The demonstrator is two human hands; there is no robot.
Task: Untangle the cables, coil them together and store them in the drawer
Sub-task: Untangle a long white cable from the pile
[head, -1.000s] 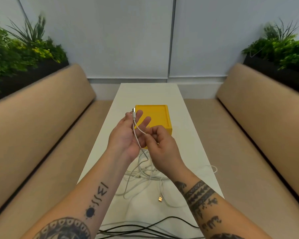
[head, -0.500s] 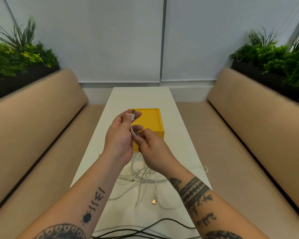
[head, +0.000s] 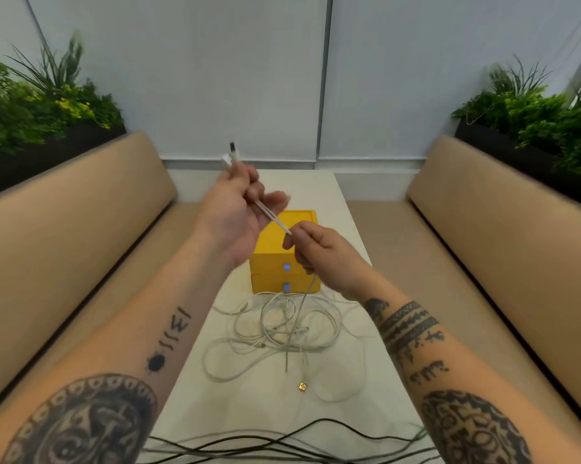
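Note:
My left hand (head: 237, 212) is raised above the table and grips the plug ends of two white cables, whose connectors stick up past my fingers. The white cables (head: 272, 220) run taut from it down to my right hand (head: 319, 252), which pinches them in front of the yellow drawer box (head: 275, 259). Below my right hand the cables drop into a loose white tangle (head: 282, 329) on the white table (head: 349, 396). A gold plug (head: 302, 386) lies at the near end of the tangle. Both drawers of the box are closed.
Black cables (head: 282, 443) lie across the table's near edge. Tan benches (head: 64, 229) run along both sides of the narrow table, with planters of green plants (head: 31, 105) behind them. A pale wall closes the far end.
My left hand has risen and moved away from the right, pulling the white cables taut between them. The view has tilted down, showing the drawer fronts.

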